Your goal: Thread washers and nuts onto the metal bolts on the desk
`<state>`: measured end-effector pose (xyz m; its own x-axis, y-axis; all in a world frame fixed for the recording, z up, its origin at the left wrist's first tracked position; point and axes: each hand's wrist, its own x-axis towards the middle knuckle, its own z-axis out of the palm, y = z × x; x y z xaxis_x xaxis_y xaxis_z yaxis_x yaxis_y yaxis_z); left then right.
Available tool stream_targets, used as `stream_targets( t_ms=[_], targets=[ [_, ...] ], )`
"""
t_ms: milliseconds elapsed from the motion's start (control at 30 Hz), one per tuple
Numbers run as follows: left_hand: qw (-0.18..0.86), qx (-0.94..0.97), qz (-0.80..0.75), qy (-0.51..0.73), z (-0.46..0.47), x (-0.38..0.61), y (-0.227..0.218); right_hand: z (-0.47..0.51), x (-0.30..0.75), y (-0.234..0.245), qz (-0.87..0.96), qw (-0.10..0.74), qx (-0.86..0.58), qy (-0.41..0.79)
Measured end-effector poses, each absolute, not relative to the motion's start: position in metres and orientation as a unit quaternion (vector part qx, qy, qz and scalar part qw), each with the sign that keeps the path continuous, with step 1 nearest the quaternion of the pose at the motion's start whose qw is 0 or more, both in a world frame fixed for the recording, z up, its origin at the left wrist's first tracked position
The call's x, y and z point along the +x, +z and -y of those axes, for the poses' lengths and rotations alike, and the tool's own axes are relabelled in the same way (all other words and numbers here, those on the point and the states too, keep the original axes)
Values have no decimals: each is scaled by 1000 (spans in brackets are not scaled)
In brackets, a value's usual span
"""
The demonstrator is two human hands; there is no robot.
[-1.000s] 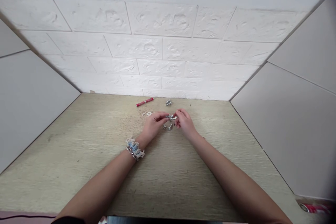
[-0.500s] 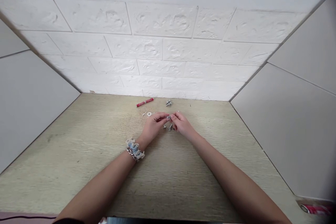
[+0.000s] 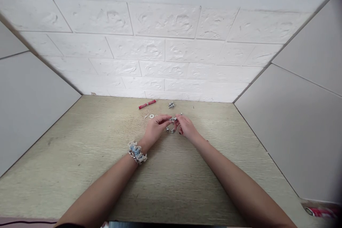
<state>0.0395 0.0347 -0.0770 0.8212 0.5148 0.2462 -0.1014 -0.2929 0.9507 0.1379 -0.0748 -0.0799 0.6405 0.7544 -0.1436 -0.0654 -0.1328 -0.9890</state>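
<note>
At the near edge, a dark, flat-edged object (image 3: 168,224) spans the lower middle; to its left, a thin black cable (image 3: 29,222) crosses a pinkish strip, and at the far lower right lies a red cylindrical object with a silvery end (image 3: 320,212), partly blurred. Two bare forearms extend forward over a pale, greenish-beige wood-grained table (image 3: 107,128). The left wrist bears a white-and-blue ruffled fabric band (image 3: 137,149) and, just beside it, a silver chain bracelet (image 3: 134,157). Farther on, two small silver metal bolts (image 3: 172,131) lie on the table, just below the gap between the hands. Above them, the left hand (image 3: 155,127) pinches a small silver metal fastener (image 3: 172,119) between thumb and fingers; the right hand (image 3: 187,127) grasps the opposite end with its fingertips. The fastener thus lies between the two hands, its exact form too small to tell. Beyond the left hand are a flat white ring-shaped washer (image 3: 151,116) and, beside it, a small pale irregular piece (image 3: 146,116). Farther back rest a slender red cylinder with silvery bands (image 3: 146,104) and a cluster of silver metal hardware (image 3: 171,105). A white brick-patterned wall (image 3: 160,48) closes the rear, with plain grey-white panels (image 3: 294,128) at either side.
</note>
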Motion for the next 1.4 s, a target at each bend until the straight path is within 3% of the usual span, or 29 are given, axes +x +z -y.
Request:
stream_targets(
  t_ms=[200, 867, 1133, 1400],
  targets=[
    [561, 776, -119, 264, -34, 39, -77, 74, 138, -81, 295, 577, -685, 331],
    [590, 751, -152, 256, -32, 38, -74, 74, 138, -83, 246, 661, -627, 330],
    [582, 765, -107, 254, -31, 37, -75, 73, 135, -81, 241, 581, -684, 371],
    [586, 756, -139, 257, -35, 39, -77, 73, 133, -82, 291, 623, -645, 334]
  ],
)
